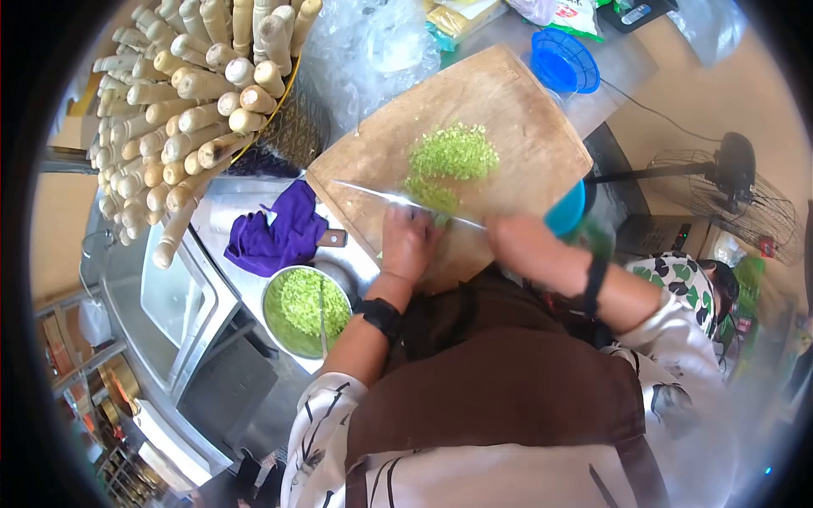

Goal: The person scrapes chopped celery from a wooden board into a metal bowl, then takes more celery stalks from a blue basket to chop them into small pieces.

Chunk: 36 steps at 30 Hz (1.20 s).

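Inspecting near to far, I find the left hand [408, 241] curled, its grip unclear, and the blurred right hand [512, 240] closed on a thin, shiny knife [360, 187], whose long axis runs leftward and slightly away, just past the left hand. Beyond the blade, nearer the left hand, finely chopped greens [455, 152] lie heaped on a marked, flat wooden board [533, 127].

Greens [457, 151] on board [533, 127], knife [377, 192] seemingly across
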Each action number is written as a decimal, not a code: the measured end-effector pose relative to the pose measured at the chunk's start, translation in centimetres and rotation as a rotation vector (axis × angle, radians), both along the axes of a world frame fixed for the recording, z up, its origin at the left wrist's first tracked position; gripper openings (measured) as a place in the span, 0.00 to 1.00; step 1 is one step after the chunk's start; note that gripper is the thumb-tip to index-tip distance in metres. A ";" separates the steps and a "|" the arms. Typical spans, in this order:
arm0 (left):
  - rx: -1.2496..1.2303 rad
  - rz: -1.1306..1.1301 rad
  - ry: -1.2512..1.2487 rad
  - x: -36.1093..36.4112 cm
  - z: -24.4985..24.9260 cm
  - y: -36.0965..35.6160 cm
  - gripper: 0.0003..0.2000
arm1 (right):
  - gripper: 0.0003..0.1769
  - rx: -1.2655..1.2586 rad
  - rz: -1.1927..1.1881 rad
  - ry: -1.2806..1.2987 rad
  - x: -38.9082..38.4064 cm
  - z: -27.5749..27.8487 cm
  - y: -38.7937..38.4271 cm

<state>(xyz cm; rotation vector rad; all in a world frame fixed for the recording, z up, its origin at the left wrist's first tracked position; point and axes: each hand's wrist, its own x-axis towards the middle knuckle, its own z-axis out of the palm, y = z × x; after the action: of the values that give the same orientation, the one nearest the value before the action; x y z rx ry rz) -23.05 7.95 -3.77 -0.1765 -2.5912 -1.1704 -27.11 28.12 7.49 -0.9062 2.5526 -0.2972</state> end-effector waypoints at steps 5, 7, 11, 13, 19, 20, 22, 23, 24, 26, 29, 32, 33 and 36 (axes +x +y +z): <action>-0.026 0.004 0.010 0.7 0.1 -0.1 0.14 | 0.08 -0.159 -0.050 0.086 -0.4 -2.3 -0.4; -0.031 0.015 0.026 0.3 0.2 -0.2 0.14 | 0.08 -0.153 -0.032 0.118 -0.4 0.0 0.1; -0.007 0.030 0.028 0.7 0.3 0.1 0.11 | 0.06 0.027 -0.048 -0.023 1.3 6.4 1.0; -0.007 0.024 0.056 0.4 0.0 0.1 0.11 | 0.06 0.059 -0.041 -0.032 1.6 6.8 1.2; 0.012 0.025 0.017 0.8 0.0 0.1 0.13 | 0.06 -0.001 -0.040 0.004 0.3 -1.3 -0.8; 0.023 0.023 0.014 0.8 0.0 -0.1 0.14 | 0.06 -0.025 -0.043 0.033 -0.3 -2.5 -1.0; -0.004 0.023 0.045 0.8 -0.1 -0.1 0.14 | 0.07 -0.084 -0.065 0.013 -0.7 -2.2 -1.3; -0.016 0.016 0.063 0.7 -0.1 -0.2 0.15 | 0.07 -0.112 -0.082 0.005 -0.8 -1.8 -1.4; -0.013 0.015 0.080 0.3 0.0 -0.3 0.15 | 0.08 -0.126 -0.059 0.040 -1.0 -1.0 -1.3; 0.011 0.020 0.087 0.8 -0.1 -0.2 0.15 | 0.08 -0.139 -0.006 0.083 -0.1 1.6 -0.3; -0.016 0.029 0.068 0.9 0.0 -0.1 0.13 | 0.07 0.020 -0.033 -0.009 1.0 5.8 0.7; 0.009 0.024 0.039 0.9 0.1 -0.2 0.13 | 0.06 0.065 -0.032 -0.066 1.1 6.1 0.8; 0.006 0.027 0.042 1.0 -0.1 -0.2 0.12 | 0.06 0.054 -0.009 -0.054 0.9 5.2 0.5; -0.005 0.011 0.037 1.0 -0.1 -0.3 0.12 | 0.06 -0.005 0.012 0.001 0.1 0.0 -1.0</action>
<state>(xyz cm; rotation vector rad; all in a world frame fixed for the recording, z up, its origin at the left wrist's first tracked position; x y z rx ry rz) -22.06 7.70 -3.89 -0.1827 -2.5601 -1.1458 -26.98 27.08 7.51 -0.9240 2.5476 -0.2992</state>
